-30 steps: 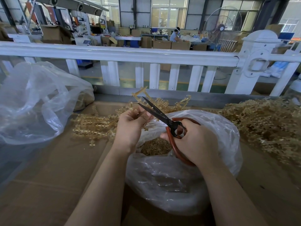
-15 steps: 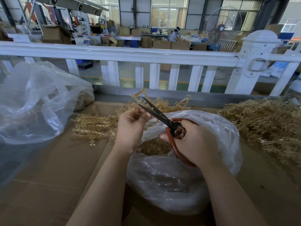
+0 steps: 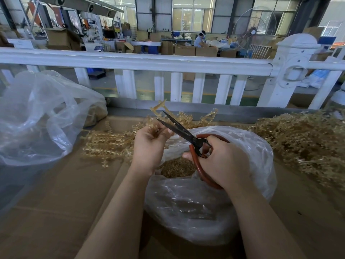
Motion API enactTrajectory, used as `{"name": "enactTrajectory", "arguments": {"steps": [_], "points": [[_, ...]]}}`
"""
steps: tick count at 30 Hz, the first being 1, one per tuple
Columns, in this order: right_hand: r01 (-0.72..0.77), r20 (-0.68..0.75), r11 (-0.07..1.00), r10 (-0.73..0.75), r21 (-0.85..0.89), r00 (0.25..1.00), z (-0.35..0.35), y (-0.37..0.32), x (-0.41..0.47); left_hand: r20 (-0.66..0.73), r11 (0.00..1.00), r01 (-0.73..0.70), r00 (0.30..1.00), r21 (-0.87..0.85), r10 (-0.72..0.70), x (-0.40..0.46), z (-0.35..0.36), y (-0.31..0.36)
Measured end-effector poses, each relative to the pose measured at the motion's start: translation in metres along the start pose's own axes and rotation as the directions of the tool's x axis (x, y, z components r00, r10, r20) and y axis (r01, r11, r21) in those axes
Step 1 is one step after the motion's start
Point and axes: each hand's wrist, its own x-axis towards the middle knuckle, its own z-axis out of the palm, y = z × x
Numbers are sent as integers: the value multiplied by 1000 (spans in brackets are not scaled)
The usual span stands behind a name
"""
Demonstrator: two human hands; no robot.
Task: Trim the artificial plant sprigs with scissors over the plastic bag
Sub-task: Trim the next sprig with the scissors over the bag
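Scissors (image 3: 188,136): black blades, red-brown handle loops. Sprigs (image 3: 108,143): translucent golden tan, as are the heap (image 3: 302,141) at right and the trimmings (image 3: 177,166) in the near plastic bag (image 3: 196,212), which is clear with a whitish sheen. Desk (image 3: 56,202): plain brown cardboard. Railing (image 3: 130,61), far: glossy white.

Thin, glossy, crinkled clear plastic bag (image 3: 214,208); dark matt metal scissors (image 3: 179,130) with smooth red handles; translucent amber plastic sprigs (image 3: 110,144); matt brown cardboard-covered counter (image 3: 61,208).
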Motion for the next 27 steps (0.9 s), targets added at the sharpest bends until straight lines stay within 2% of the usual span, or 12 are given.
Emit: {"name": "enactTrajectory", "arguments": {"steps": [17,27], "points": [[3,-26,998,-1,68,1000,0,-1,-1,20,993,48,999,-105,-47,1,-2,-2],[18,-28,994,-15,104,999,2,0,0,59,969,66,997,-237,-54,-3,0,7]]}}
